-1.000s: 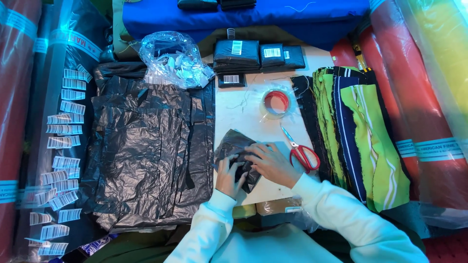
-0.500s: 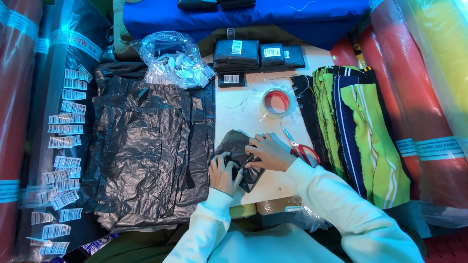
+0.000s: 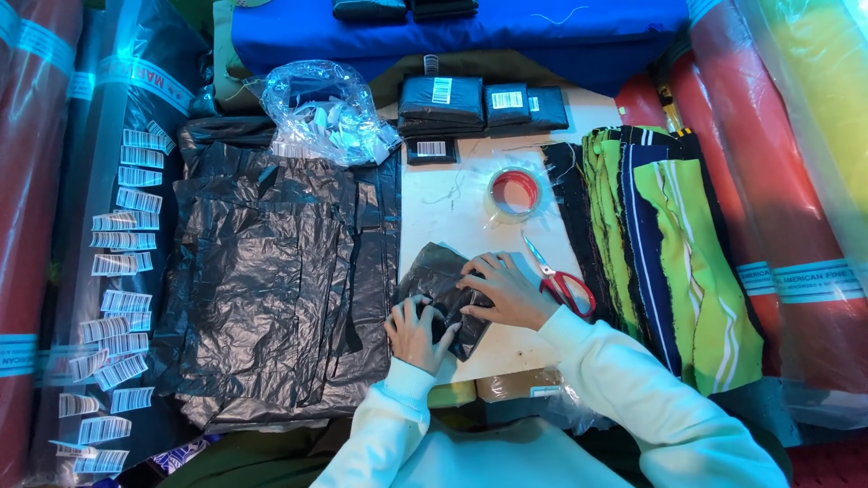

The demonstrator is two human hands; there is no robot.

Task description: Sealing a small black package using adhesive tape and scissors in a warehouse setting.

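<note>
While the left hand point(image 3: 418, 333) pins a black plastic packet point(image 3: 443, 294) flat on the white worktop point(image 3: 452, 212), the right hand point(image 3: 504, 289) presses its fold, both palms down, fingers spread, gripping nothing.

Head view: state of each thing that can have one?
Small black plastic packet: flat on white table, both hands pressing it.
Left hand: on packet.
Right hand: on packet.
Red-handled scissors: closed, lying flat.
Clear tape roll: lying flat.
Clear plastic bag: crumpled.

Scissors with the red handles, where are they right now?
The scissors lie on the white table, just beyond the right hand, below the tape roll.
</note>
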